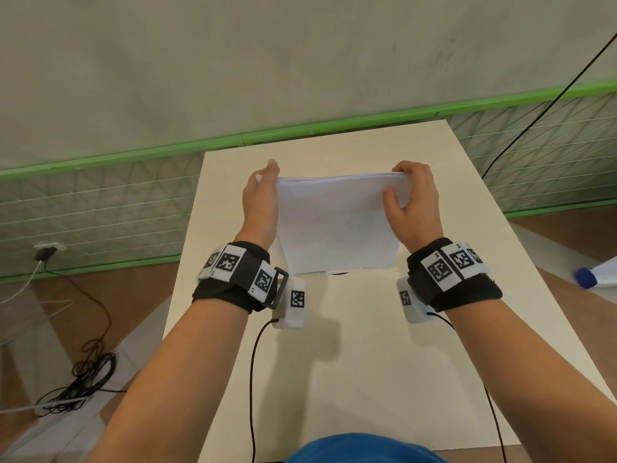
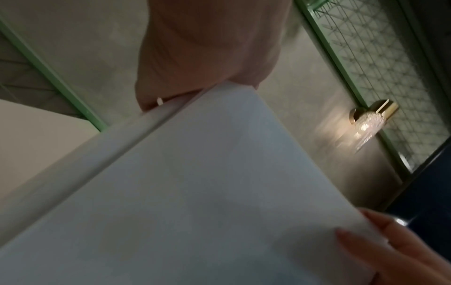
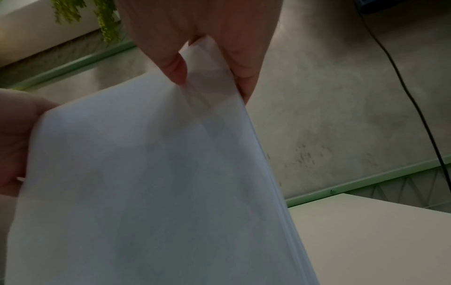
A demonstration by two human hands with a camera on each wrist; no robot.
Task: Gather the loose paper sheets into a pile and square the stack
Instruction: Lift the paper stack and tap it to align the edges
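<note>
A stack of white paper sheets (image 1: 334, 222) stands upright over the cream table (image 1: 367, 362), its lower edge at or just above the tabletop. My left hand (image 1: 262, 192) holds the stack's upper left corner, fingers pointing up along the side edge. My right hand (image 1: 414, 195) pinches the upper right corner, thumb on the near face and fingers behind. In the left wrist view the paper stack (image 2: 207, 192) fills the frame below my left hand (image 2: 207, 57). The right wrist view shows the right hand (image 3: 207, 29) pinching the paper stack (image 3: 146, 192), whose sheet edges lie slightly uneven.
A green-railed mesh fence (image 1: 100, 202) runs behind the table. Black cables (image 1: 86, 369) lie coiled on the floor at the left. A blue-capped object (image 1: 586, 277) lies on a surface at the right edge. Wires trail from both wrist cameras over the tabletop.
</note>
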